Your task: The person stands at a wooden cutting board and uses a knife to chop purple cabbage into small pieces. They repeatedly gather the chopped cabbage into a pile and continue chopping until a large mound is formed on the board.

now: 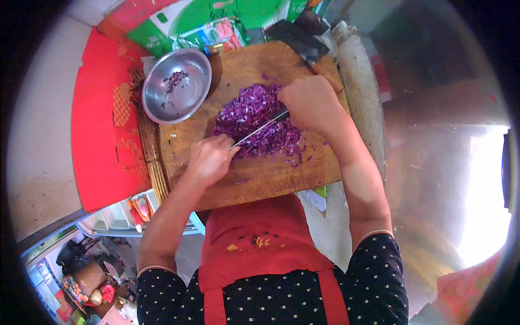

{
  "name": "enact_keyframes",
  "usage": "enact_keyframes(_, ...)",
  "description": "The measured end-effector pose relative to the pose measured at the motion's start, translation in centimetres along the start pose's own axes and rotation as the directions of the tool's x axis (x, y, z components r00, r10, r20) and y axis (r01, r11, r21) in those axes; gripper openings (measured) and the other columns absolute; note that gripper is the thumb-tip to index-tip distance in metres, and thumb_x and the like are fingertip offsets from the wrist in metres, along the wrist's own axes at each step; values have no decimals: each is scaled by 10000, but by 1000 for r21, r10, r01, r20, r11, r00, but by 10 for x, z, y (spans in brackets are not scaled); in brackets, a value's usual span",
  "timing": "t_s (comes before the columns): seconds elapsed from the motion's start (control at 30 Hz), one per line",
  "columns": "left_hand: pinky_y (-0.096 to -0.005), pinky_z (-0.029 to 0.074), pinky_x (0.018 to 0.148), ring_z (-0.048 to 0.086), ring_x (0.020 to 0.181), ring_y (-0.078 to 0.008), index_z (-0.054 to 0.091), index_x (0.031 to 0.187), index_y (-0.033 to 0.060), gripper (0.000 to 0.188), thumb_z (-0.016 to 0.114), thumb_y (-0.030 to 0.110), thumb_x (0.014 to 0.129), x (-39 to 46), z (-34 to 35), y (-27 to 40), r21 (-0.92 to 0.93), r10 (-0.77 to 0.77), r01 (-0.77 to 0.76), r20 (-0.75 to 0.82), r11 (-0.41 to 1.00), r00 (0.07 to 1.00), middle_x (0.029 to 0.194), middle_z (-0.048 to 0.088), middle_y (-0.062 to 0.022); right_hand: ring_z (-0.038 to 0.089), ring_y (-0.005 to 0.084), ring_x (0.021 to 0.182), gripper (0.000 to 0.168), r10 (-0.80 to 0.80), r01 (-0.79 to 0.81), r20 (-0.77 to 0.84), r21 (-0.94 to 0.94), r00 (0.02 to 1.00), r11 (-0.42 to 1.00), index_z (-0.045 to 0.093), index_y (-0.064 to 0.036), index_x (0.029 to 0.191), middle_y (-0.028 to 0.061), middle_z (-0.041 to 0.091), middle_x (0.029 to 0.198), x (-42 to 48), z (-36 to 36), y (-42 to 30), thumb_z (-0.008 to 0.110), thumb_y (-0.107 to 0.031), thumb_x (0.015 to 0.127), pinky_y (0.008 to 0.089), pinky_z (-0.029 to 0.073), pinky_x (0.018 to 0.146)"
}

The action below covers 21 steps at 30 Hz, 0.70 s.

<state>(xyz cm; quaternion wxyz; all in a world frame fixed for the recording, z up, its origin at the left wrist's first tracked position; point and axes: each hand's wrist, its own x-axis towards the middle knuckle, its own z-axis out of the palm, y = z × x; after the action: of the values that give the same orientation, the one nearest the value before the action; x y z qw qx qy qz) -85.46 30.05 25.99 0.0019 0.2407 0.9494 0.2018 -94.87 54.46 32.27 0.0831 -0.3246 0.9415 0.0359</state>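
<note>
Finely chopped purple cabbage (252, 109) lies in a loose heap across the middle of a wooden cutting board (260, 183). My right hand (313, 103) is closed around the black handle of a kitchen knife (258, 131). The blade slants down and left over the cabbage, seen nearly edge-on. At its far end, my left hand (213, 158) holds the blade near the tip, which its fingers partly hide. A steel mixing bowl (195, 91) with a few cabbage bits inside sits tilted at the board's upper left corner.
A dark-bladed cleaver (300, 40) lies at the board's upper right corner. Red cardboard (101, 122) stands along the left, beside a bundle of thin sticks (156, 174). Carrots (140, 211) lie in a bin below left. A metal surface (426, 162) rises on the right.
</note>
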Motion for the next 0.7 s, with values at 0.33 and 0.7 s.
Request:
enact_keyframes(0.33,-440,502,594,629,684,-320,601,737,57,158,688,156,824,-1,1,0,53,167,-175,123,983,978,726,584,-100,725,263,761,100,149,-145,-47,79,988,986,732,-114,761,91,722,783,-38,29,-5,633,-106,764,414,561,655)
enact_keyframes(0.7,-429,514,608,639,734,-292,598,739,69,86,672,112,752,0,-1,2,86,241,-265,219,960,945,769,597,-79,709,297,756,130,264,-273,71,165,962,948,709,-138,827,107,706,764,-69,41,-19,717,-166,701,423,551,657)
